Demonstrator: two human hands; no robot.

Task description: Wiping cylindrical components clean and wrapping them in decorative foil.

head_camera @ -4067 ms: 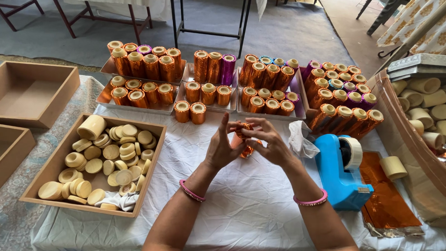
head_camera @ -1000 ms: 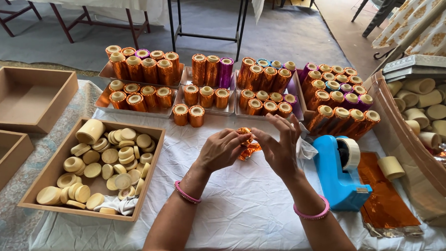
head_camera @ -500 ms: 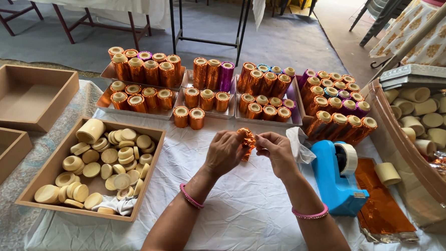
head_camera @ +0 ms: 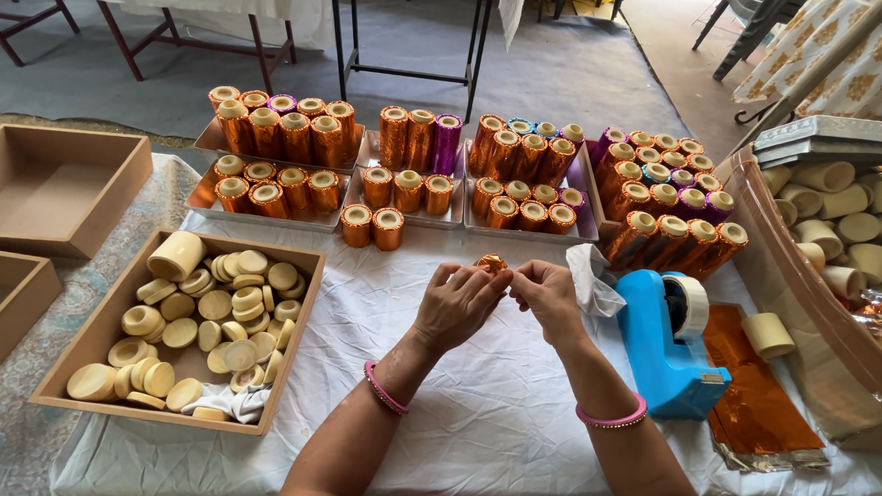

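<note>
The left hand [head_camera: 460,302] and right hand [head_camera: 550,295] meet over the middle of the white-clothed table [head_camera: 488,415], fingertips of both pinching a small roll wrapped in orange foil [head_camera: 490,264] that shows just above the knuckles, short of the far-edge trays of wrapped rolls [head_camera: 398,180], with the wooden tray of bare cream pieces [head_camera: 182,329] toward the left edge and the blue tape dispenser [head_camera: 668,342] toward the right. To wrap it well, I judge the foil should be kept taut and its loose edge pressed flat into the roll's end. Against half a second earlier, the hands sit closer together and hide more of the roll.
</note>
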